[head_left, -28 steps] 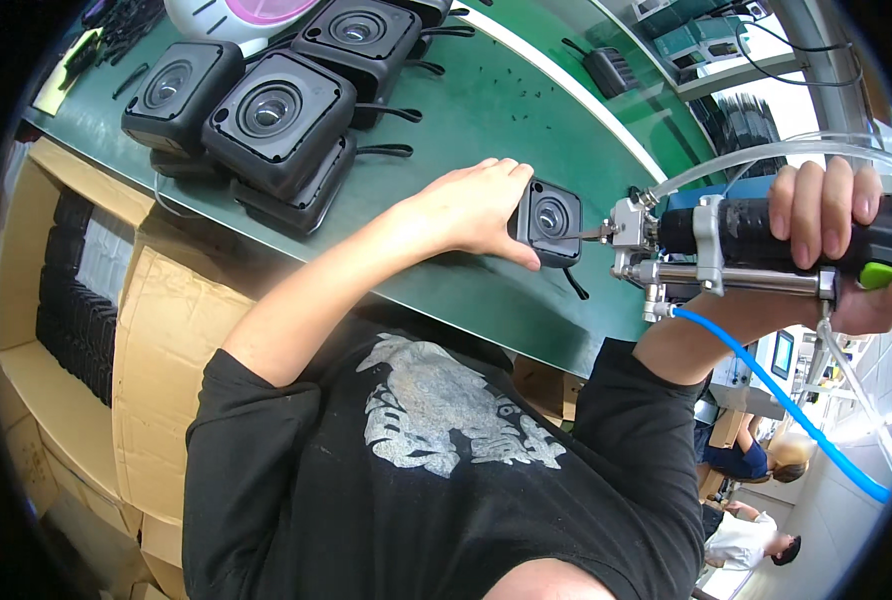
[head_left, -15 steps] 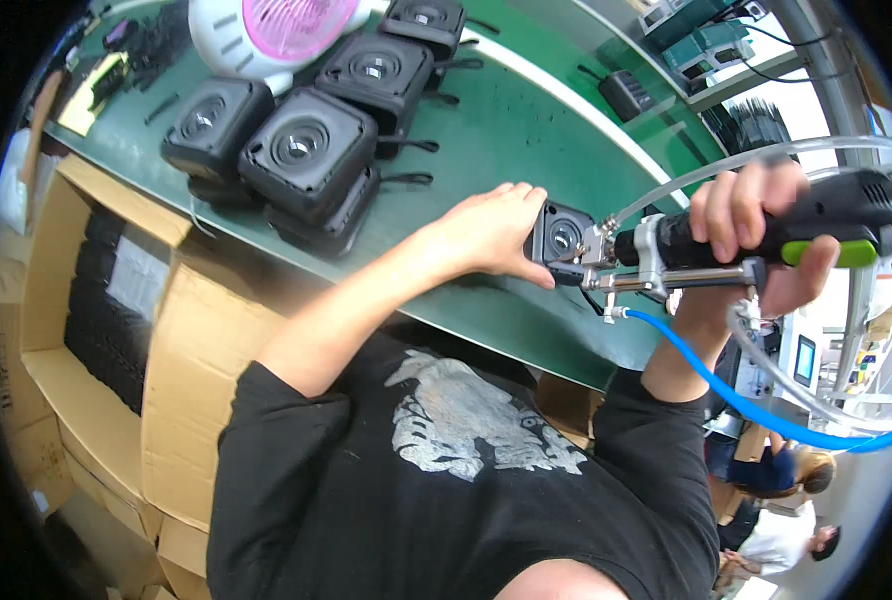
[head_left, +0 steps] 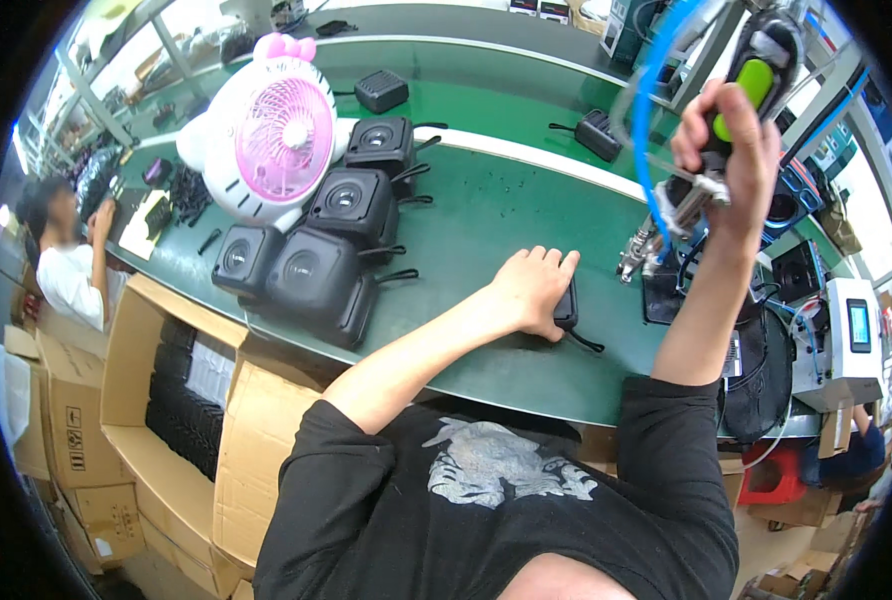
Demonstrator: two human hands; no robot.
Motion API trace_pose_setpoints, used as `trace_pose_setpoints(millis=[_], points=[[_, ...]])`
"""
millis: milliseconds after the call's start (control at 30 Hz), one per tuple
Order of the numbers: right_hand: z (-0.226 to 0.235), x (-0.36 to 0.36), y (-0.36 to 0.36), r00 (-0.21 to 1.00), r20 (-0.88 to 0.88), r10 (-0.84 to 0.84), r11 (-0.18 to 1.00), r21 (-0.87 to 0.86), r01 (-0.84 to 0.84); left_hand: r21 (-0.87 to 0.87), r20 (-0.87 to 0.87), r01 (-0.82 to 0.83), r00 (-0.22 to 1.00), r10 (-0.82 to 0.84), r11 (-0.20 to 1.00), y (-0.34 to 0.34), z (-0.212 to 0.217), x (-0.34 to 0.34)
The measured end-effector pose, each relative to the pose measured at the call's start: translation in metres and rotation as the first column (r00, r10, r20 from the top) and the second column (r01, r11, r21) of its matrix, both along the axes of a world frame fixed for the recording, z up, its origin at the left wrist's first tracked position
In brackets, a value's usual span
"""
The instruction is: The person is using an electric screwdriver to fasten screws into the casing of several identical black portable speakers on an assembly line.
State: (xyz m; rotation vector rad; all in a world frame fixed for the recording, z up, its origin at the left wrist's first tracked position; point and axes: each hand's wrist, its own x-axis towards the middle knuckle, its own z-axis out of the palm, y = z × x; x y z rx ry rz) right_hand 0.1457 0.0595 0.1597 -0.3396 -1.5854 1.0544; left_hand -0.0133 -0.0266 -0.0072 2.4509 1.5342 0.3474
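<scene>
Black, mostly hidden small speaker lies flat under left hand fingers; right hand fingers wrap a screwdriver.

A white cat-shaped fan with a pink grille and pink bow stands on the green worktop, toward its left end. Just right of the fan and in front of it sit 4 black speaker boxes in a close cluster, cables trailing to their right. 2 smaller black boxes lie farther back, well apart from each other. Below the worktop's near edge, an open cardboard carton holds rows of black parts. More cartons stand at the left. A person in a white shirt sits at the far left. A grey device with a small screen stands at the right.
</scene>
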Motion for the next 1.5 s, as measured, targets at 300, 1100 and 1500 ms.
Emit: trace_pose_setpoints(millis=[300, 1100, 1500], points=[[-0.030, 0.007, 0.010, 0.995, 0.025, -0.097, 0.992, 0.081, 0.094, 0.294, 0.388, -0.474, 0.853, 0.349, 0.830, 0.214, 0.011, -0.031], [-0.023, 0.015, -0.001, 0.997, -0.045, -0.056, 0.983, 0.173, 0.063, 0.030, -0.931, 0.482, 0.332, -0.151, 0.876, 0.386, 0.000, 0.140], [-0.020, 0.025, 0.000, 1.000, 0.021, -0.009, 0.980, 0.198, 0.004, 0.161, -0.513, 0.260, 0.846, -0.145, 0.952, 0.379, 0.049, 0.128]])
